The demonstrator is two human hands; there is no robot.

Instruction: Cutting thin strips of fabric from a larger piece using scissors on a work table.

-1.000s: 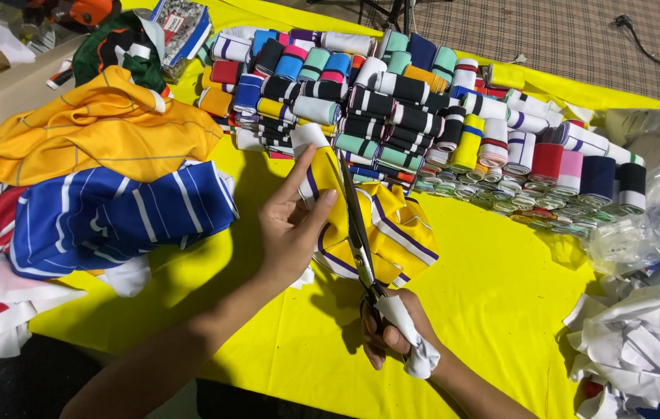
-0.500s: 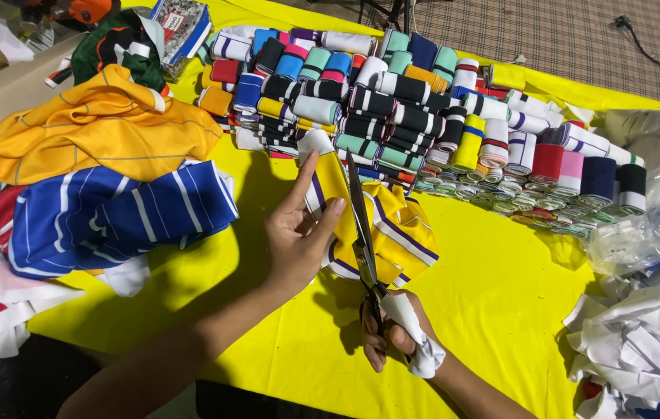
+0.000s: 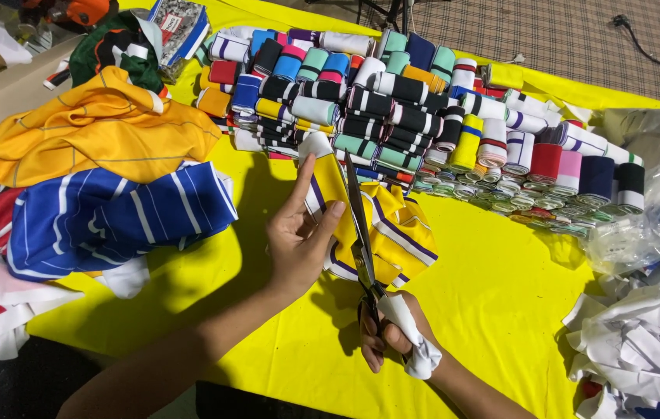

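- The strip [image 3: 380, 225] lies at the centre of the frame on the yellow cloth [image 3: 500, 302]: a yellow knit band with white and purple stripes, folded and bunched at its lower end, one white-tipped end reaching up towards the rolls.
- The left hand [image 3: 303, 240] rests on the strip's left edge, fingers spread flat, forefinger pointing up the frame, thumb angled towards the blades.
- The right hand [image 3: 388, 337], low in the centre, is closed around the handles of the scissors [image 3: 361, 225]; the handles are wrapped in white cloth.
- The scissors' long dark blades run up along the strip; they look nearly together, and whether fabric sits between them cannot be told.
- Rolls [image 3: 392, 109] of striped ribbing in many colours are stacked in rows across the upper centre and right.
- An orange garment [image 3: 97, 132] and a blue striped garment [image 3: 112, 217] lie piled at the left.
- White scraps [image 3: 640, 341] heap at the lower right.
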